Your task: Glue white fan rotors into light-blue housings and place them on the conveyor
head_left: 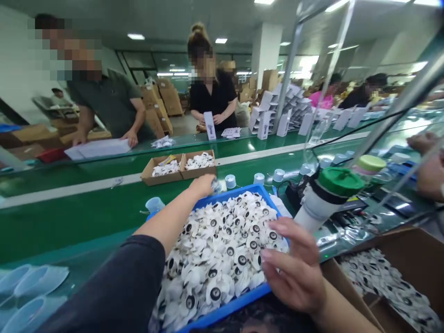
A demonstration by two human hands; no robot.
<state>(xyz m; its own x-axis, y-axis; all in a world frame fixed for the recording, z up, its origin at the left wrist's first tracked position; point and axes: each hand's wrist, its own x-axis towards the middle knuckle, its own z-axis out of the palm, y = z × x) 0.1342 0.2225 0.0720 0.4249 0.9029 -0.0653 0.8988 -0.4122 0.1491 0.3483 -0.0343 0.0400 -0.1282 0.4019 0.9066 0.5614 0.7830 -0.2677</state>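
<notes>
My left hand (204, 186) reaches past the far edge of a blue tray (239, 299), its fingers closed round a small clear bluish piece (216, 186). The tray is heaped with small white parts with dark round centres (222, 249). Over the tray's right side is my right hand (294, 268), fingers spread and holding nothing. Light blue cups (230, 181) stand in a row on the green belt beyond the tray.
Cardboard boxes of white parts (164, 167) stand on the belt. A green-lidded container (322, 199) is at right, above a large carton (409, 249). Light blue cups (38, 314) lie at lower left. People work across the line; another person's hand (430, 162) shows at right.
</notes>
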